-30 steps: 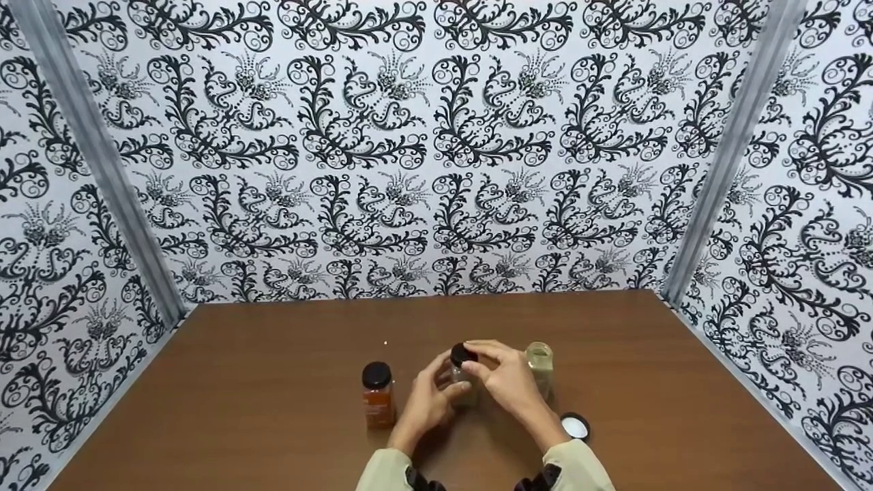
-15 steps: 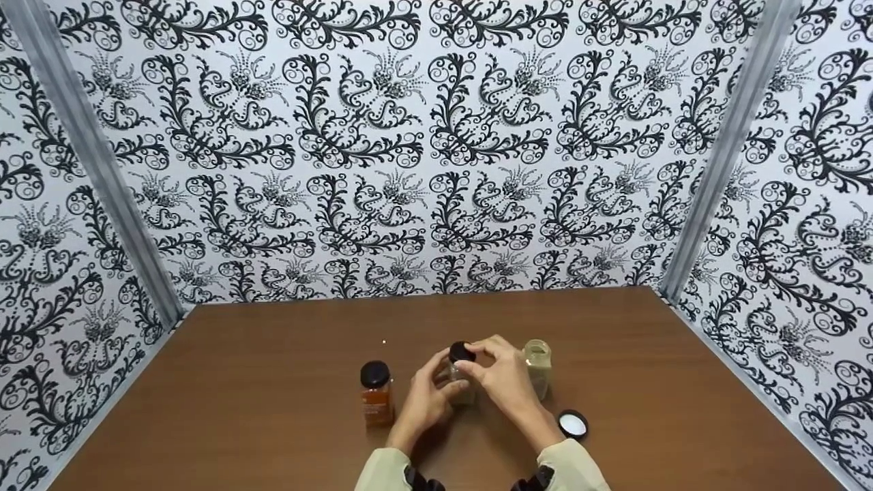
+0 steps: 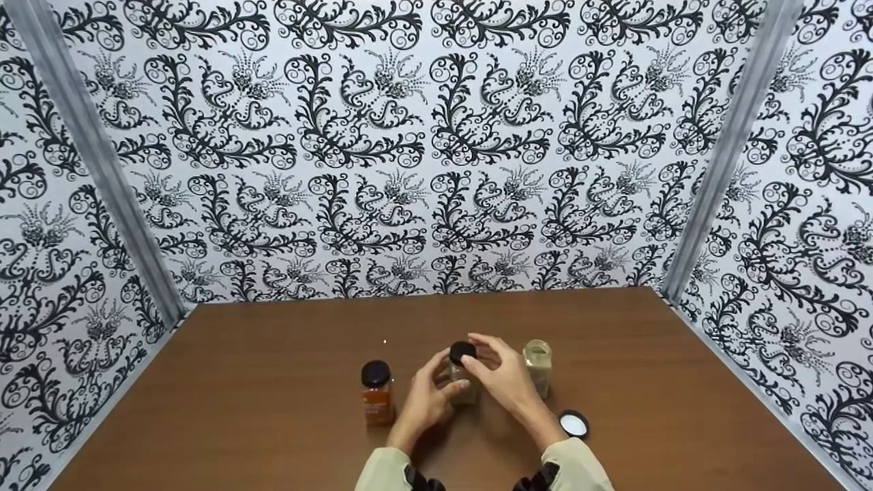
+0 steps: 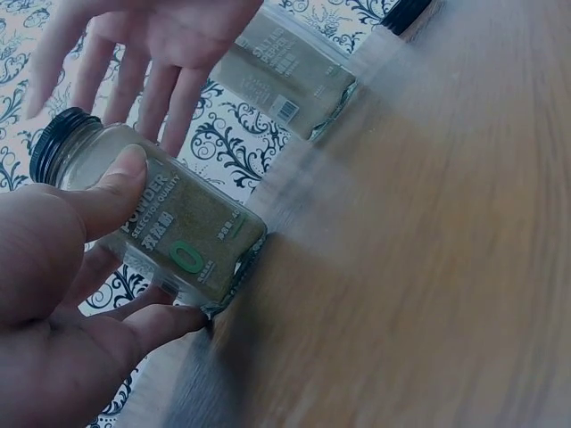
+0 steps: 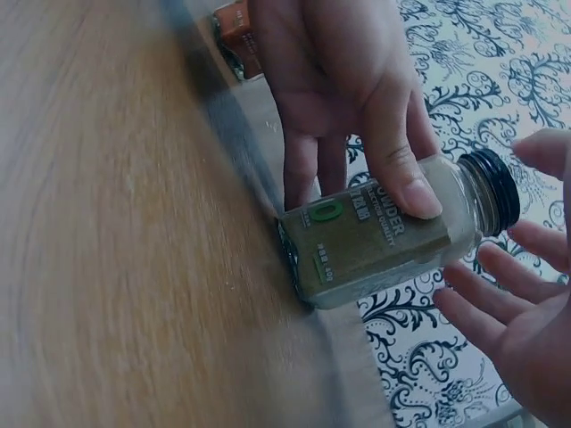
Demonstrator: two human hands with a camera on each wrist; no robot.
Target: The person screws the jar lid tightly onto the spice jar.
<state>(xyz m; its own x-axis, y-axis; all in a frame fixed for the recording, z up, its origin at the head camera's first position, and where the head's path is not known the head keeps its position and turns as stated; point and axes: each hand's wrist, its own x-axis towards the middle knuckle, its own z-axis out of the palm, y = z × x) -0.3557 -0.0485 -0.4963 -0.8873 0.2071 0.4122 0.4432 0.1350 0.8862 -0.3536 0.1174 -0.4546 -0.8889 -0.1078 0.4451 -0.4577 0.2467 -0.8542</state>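
Observation:
A clear spice jar (image 4: pixel 183 227) of brownish-green powder stands upright on the table, its black screw lid (image 5: pixel 493 189) on its neck. My left hand (image 3: pixel 428 401) grips the jar's body, thumb across the printed label and fingers around the far side. Close about the lid, my right hand (image 3: pixel 508 382) has its fingers spread and fairly straight. In the right wrist view, a gap shows between that thumb and the lid; whether any other fingertip touches the lid I cannot tell. Just right of this hand is a lidless jar (image 3: pixel 539 372) of greenish powder.
A loose black lid (image 3: pixel 573 424) with a white inside lies by the right forearm. To the left stands a capped jar (image 3: pixel 377 402) of orange-red spice. Patterned walls (image 3: pixel 436 150) rise behind and beside the brown table (image 3: pixel 273 382).
My right hand's fingers, which were pinching the lid half a second ago, have loosened and spread away from it. The left hand and the jar stay in place.

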